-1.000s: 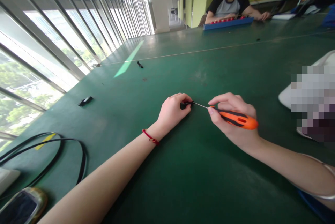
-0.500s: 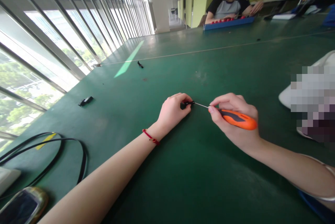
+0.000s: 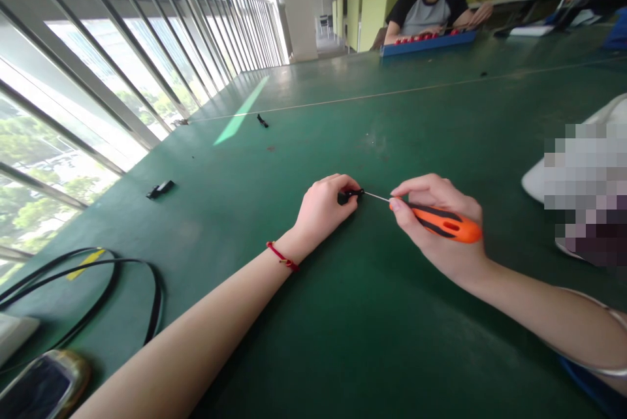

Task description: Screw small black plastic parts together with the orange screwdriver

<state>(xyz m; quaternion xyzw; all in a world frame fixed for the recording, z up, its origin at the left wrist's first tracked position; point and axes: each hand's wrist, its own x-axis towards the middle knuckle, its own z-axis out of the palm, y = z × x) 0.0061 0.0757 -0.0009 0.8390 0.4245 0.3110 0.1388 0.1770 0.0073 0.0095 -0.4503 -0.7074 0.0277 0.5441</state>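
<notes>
My left hand point(image 3: 327, 205) is closed on a small black part point(image 3: 349, 196), holding it down at the green tabletop point(image 3: 304, 314). Much of that part is hidden by my fingers, so its exact kind does not show. In my right hand point(image 3: 441, 217) is a screwdriver point(image 3: 453, 226) with an orange and dark grey handle, gripped between thumb and fingers. Its thin metal shaft points left, and the tip meets the right end of the black part.
Small black pieces point(image 3: 160, 190) point(image 3: 263, 121) lie to the left and farther back. Black cable point(image 3: 157, 288), a phone-like device point(image 3: 42, 386) and a white box point(image 3: 17, 334) occupy the near left. Metal railing point(image 3: 147, 47) borders the left. Across the table, a person point(image 3: 426, 11) sits behind a blue tray point(image 3: 428, 45).
The screwdriver handle has turned about its own axis in my right hand, showing a different side. My left hand and the black part have stayed in place.
</notes>
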